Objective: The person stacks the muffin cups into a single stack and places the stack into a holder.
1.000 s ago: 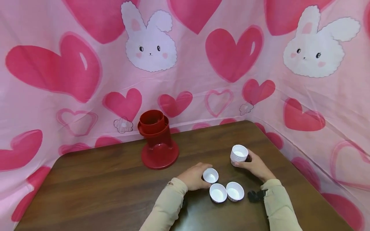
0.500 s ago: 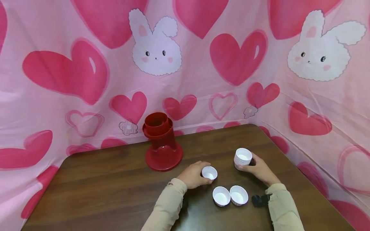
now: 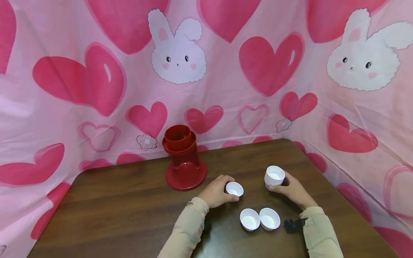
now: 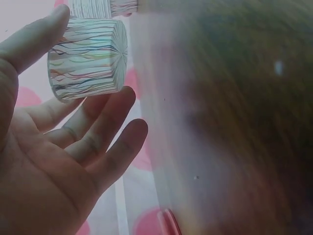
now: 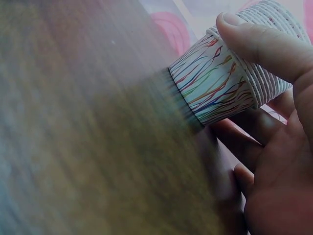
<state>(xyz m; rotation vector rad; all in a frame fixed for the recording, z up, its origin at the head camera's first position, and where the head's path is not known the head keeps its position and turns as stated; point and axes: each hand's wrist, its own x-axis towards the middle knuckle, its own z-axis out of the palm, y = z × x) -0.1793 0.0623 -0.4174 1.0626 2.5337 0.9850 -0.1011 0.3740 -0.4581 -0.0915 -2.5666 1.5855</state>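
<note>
Brown table (image 3: 129, 200); wrist views reveal cups' (image 4: 88, 58) striped sides.

I see beige long sleeves (image 3: 188, 229) on both my arms, with a black strap (image 3: 292, 225) at the right wrist.
</note>
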